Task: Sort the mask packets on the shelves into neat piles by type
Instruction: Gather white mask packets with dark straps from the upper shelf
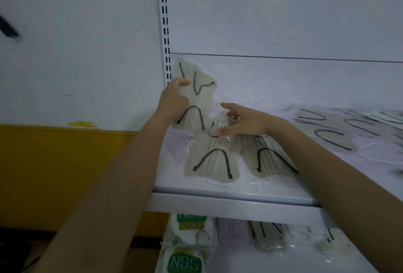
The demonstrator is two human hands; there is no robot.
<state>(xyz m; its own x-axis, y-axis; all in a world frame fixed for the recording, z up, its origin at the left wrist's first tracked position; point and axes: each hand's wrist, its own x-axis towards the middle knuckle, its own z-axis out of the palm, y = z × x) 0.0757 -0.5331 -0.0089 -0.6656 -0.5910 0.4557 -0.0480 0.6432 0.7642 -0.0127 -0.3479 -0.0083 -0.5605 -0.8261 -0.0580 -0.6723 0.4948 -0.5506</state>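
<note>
Packets of grey masks with black ear loops are held up at the back left corner of the upper shelf, leaning against the back panel. From my remote seat I see the left hand clenched on their left edge, fingers curled over the front and the plastic wrap bunched in its grip. Just below them, two more grey packets lie fanned out flat near the shelf's front edge, their upper ends meeting in crumpled clear wrap. The right hand is on that wrap, half open: the forefinger stretches out to the left, the other fingers bend down onto the plastic, and the thumb touches it from below. I cannot tell whether thumb and fingers actually pinch the wrap or only rest on it.

Lilac packets with white loops lie under the grey ones. Further right on the same shelf, a blurred row of grey packets overlaps more lilac ones. On the lower shelf I make out N95 packets with green labels at the left, then a lilac packet and a grey bundle. A slotted upright runs up the white wall behind the left hand.
</note>
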